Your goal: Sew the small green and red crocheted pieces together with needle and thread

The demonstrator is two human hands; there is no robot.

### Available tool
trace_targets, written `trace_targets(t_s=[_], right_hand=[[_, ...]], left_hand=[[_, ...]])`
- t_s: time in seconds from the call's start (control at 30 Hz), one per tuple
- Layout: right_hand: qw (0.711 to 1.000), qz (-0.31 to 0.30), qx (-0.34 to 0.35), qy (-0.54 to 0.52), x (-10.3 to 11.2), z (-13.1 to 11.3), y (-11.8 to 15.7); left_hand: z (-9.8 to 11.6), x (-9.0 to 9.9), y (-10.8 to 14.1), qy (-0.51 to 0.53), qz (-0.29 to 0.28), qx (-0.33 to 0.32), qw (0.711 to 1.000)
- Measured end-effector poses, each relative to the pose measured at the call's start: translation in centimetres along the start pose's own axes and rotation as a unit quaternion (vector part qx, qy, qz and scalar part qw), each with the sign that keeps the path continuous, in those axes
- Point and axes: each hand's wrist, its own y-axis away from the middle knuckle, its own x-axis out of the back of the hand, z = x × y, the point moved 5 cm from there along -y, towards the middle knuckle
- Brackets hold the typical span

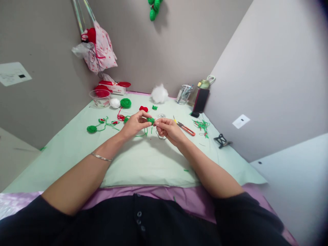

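Note:
Above the middle of the table, my left hand (137, 123) pinches a small green yarn piece (151, 120) between thumb and fingers. My right hand (169, 130) is closed in a pinch right beside it, its fingertips at the piece's edge; what they grip is too small to make out. A dark looped strand (161, 136) hangs under my right hand. Loose green yarn (142, 134) trails below my left hand. Orange-handled thread snips (187, 129) lie just right of my right hand. A red knitted piece (144, 109) sits beyond my hands.
Green yarn balls (125, 103), a white ball (114, 103) and a clear tub (99, 99) stand back left. White stuffing (159, 94), a pen cup (184, 94) and a phone (201, 100) are at the back. Yarn scraps (202, 126) and a black stand (222, 140) lie right.

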Motion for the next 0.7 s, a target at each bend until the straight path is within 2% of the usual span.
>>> trace_targets(t_s=[0.13,0.27,0.33,0.43,0.5,0.57,0.7], right_hand=[[1.000,-0.004,0.029,0.008,-0.4,-1.0,0.3],[0.989,-0.009,0.070,0.128,-0.6,-2.1,0.8],[0.970,0.034,0.127,0.203,-0.2,-3.0,1.2],[0.914,0.152,0.245,0.286,0.9,-4.7,2.3],[0.886,0.196,0.286,0.307,1.2,-5.4,2.9],[0.894,0.185,0.275,0.302,1.2,-5.3,2.9],[0.933,0.110,0.195,0.283,0.2,-3.9,2.3]], left_hand=[[0.0,-0.4,0.1,0.003,0.001,-0.012,1.000],[-0.6,-0.5,-0.1,0.058,0.001,0.013,0.998],[-0.7,-0.5,-0.2,0.103,-0.001,0.029,0.994],[-0.1,-0.2,-0.2,0.160,0.013,0.039,0.986],[0.4,0.1,-0.1,0.177,0.025,0.039,0.983],[0.7,0.3,-0.1,0.180,0.030,0.038,0.982],[0.9,0.3,0.0,0.170,0.023,0.037,0.984]])
